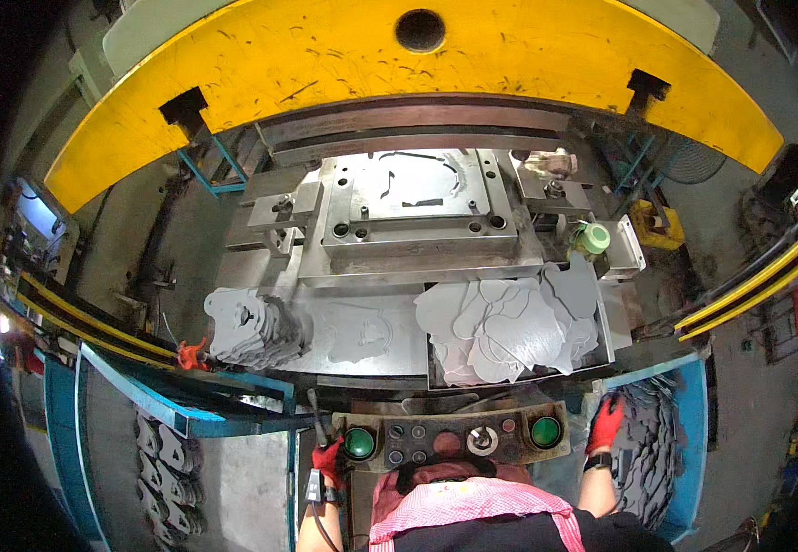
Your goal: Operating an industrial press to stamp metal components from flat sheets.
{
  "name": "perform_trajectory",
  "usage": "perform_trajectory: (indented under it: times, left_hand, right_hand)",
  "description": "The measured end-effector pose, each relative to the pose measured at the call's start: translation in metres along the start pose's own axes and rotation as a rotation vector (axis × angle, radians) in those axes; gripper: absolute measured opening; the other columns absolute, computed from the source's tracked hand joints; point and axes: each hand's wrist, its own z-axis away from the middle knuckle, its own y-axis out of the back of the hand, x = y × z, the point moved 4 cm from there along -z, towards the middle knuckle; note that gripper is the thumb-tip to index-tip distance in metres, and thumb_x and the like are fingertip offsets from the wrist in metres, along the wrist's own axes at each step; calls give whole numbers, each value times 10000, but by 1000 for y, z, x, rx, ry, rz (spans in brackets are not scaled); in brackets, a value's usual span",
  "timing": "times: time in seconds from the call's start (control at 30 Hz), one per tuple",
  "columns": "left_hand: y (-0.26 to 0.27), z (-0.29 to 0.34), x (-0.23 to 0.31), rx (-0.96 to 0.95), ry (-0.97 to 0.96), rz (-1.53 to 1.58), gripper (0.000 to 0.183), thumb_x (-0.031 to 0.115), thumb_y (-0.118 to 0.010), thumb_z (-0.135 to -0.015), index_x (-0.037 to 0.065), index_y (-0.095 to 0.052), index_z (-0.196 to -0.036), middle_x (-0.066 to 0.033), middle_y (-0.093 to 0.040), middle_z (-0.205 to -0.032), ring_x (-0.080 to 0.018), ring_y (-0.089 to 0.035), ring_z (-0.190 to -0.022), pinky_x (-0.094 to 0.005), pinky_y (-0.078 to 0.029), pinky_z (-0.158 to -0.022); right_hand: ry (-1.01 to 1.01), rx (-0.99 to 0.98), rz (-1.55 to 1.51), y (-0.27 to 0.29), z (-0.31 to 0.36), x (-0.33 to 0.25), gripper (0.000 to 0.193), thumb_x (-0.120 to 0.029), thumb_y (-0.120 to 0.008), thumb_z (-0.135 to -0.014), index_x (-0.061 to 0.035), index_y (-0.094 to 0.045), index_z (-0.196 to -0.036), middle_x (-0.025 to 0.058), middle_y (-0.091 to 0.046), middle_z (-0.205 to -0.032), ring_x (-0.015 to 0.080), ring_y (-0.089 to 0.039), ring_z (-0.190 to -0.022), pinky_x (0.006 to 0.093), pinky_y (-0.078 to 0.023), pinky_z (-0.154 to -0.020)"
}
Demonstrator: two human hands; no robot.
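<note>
My left hand (328, 457), in a red glove, is closed around the lower end of a dark stick-like tool (316, 414) beside the control panel's left green button (358, 443). A grey device with a cable (314, 486) lies along that wrist. My right hand (607, 423), also gloved in red, reaches over the near edge of a blue bin (693, 442). Its fingers look stretched out beside many overlapping flat metal parts (643, 442); I see nothing held in them. In front, a pile of flat metal blanks (500, 322) fills a tray below the steel die (417, 235).
A yellow press ram (325, 55) spans the top. A stack of grey plates (250, 327) stands left on the press bed (353, 363). A green-lidded container (592, 239) sits right of the die. Another blue bin (91, 442) with cut parts (164, 469) stands left. Yellow rails (749, 285) flank the press.
</note>
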Motion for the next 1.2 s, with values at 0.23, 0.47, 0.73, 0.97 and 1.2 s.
perform_trajectory:
  times: [0.23, 0.47, 0.73, 0.97, 1.2]
  left_hand:
    - [3, -23, -5, -108, -49, -254, 625, 177, -815, -555, -5, -530, -1080, -73, -611, -940, -162, -566, -806, -297, -462, -694]
    - [-1, -30, -7, -50, -39, -451, 795, 157, -845, -480, -19, -476, -1161, -116, -588, -1052, -210, -566, -907, -326, -468, -773]
    - [0, -33, -5, 37, -49, -577, 881, 220, -866, -413, -15, -473, -1167, -132, -576, -1076, -207, -560, -943, -344, -463, -792]
    - [-2, -32, 1, 35, -92, -626, 763, 233, -858, -432, 15, -538, -1090, -100, -619, -997, -205, -591, -878, -329, -473, -768]
    - [-19, -2, 22, -74, -204, -446, 636, 194, -836, -502, 31, -565, -1054, -86, -630, -973, -198, -598, -870, -325, -478, -758]
  right_hand:
    - [-331, -648, -385, -48, 41, 99, 439, -209, -502, -874, -26, -392, -1258, 89, -524, -1161, 188, -489, -1048, 285, -354, -919]
    - [-279, -705, -304, -61, 41, 99, 633, 29, -645, -665, -46, -384, -1236, 81, -540, -1111, 189, -523, -985, 309, -441, -824]
    - [-217, -536, -233, -66, 43, 102, 592, 34, -658, -633, -38, -448, -1183, 89, -566, -1070, 204, -546, -959, 308, -441, -833]
    - [-236, -552, -189, -58, 49, 72, 624, -43, -706, -618, -5, -440, -1180, 113, -555, -1094, 214, -532, -995, 321, -436, -843]
    - [-212, -523, -58, -56, 48, 69, 664, 0, -744, -590, -10, -426, -1173, 113, -546, -1117, 219, -541, -994, 321, -447, -841]
